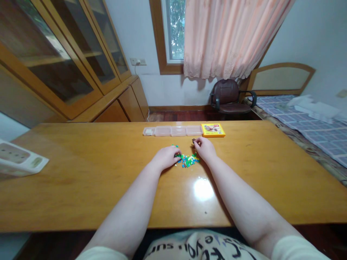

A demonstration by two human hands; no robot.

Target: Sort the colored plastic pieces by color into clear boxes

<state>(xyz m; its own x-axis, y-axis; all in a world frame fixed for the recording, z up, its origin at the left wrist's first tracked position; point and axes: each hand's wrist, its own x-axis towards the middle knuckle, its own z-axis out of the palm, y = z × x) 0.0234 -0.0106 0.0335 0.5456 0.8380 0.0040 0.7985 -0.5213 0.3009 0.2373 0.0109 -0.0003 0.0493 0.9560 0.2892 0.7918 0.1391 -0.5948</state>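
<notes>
The counter [81, 173] is varnished wood, smooth and glossy, with a bright glare. The small bricks [188, 160] are coloured plastic; the dark piece [193, 140] in the right hand [205, 150] is too small to judge. The trays [173, 131] are clear plastic. The curtain [230, 36] is matt cloth, the chair [229, 95] leather-like with a dull sheen, the cabinet [119, 104] wood with glass doors.

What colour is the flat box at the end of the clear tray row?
The flat box is yellow, with print on top; the head view shows it.
</notes>
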